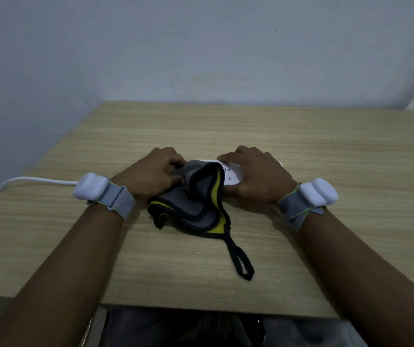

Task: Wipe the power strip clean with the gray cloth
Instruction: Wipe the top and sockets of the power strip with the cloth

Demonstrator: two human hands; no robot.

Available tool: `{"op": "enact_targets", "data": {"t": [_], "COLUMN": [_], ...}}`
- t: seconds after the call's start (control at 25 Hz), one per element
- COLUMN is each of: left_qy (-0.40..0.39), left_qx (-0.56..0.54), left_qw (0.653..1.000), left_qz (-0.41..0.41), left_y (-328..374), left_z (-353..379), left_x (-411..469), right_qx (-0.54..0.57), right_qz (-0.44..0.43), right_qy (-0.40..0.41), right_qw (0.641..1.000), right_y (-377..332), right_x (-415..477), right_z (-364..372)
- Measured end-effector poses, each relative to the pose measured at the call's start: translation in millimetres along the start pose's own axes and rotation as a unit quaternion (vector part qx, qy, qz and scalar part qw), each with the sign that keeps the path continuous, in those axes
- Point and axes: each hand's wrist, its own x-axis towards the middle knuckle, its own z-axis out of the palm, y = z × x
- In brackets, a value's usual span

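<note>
Left hand (154,172) is pinched shut on a bunched fold of the gray cloth (195,196), pressing it against the left end of the power strip (232,172), likely the wiping contact. Right hand (256,176) clamps down over the strip's right part, fingers curled across its top, seemingly to pin it against sliding (sensible, given the light plastic). The strip lies between both hands; the cloth's loop trails toward the near edge of the wooden table (326,159). A white cable (38,181) runs off left.
</note>
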Motion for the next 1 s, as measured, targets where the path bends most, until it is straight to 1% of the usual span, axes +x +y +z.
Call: {"op": "enact_targets", "data": {"t": [0.2, 0.36, 0.44, 0.56, 0.64, 0.72, 0.8, 0.84, 0.92, 0.96, 1.0], "left_qy": [0.027, 0.050, 0.079, 0.142, 0.179, 0.198, 0.202, 0.207, 0.222, 0.228, 0.234], "left_qx": [-0.004, -0.041, -0.041, -0.057, -0.118, -0.210, -0.284, -0.306, -0.322, -0.325, -0.329], "left_qw": [1.000, 0.998, 0.996, 0.988, 0.976, 0.956, 0.935, 0.928, 0.918, 0.916, 0.913], "left_qz": [0.013, -0.003, -0.007, 0.018, 0.036, 0.051, 0.058, 0.057, 0.059, 0.061, 0.065], "left_y": [-2, -4, -4, 1, 9, 22, 39, 47, 61, 68, 75], "left_z": [3, 6, 9, 7, 3, 2, 2, 4, 5, 5, 5], "left_x": [-2, -4, -5, -5, -5, -5, -1, 2, 10, 14, 18], "right_qx": [-0.006, 0.005, -0.009, -0.053, -0.011, 0.081, 0.205, 0.299, 0.493, 0.555, 0.575], "right_qz": [-0.003, -0.008, -0.012, -0.019, -0.038, -0.059, -0.054, -0.041, 0.012, 0.031, 0.035], "right_qy": [0.004, 0.024, 0.031, 0.049, 0.074, 0.115, 0.165, 0.178, 0.161, 0.137, 0.116], "right_qw": [1.000, 1.000, 0.999, 0.997, 0.996, 0.988, 0.963, 0.937, 0.855, 0.820, 0.809], "right_y": [1, 2, 4, 7, 7, 7, 10, 11, 11, 13, 15], "right_x": [1, 0, 0, 0, -1, -3, -4, -2, -1, -1, -2], "right_z": [0, 3, 5, 5, -1, -8, -15, -19, -27, -30, -31]}}
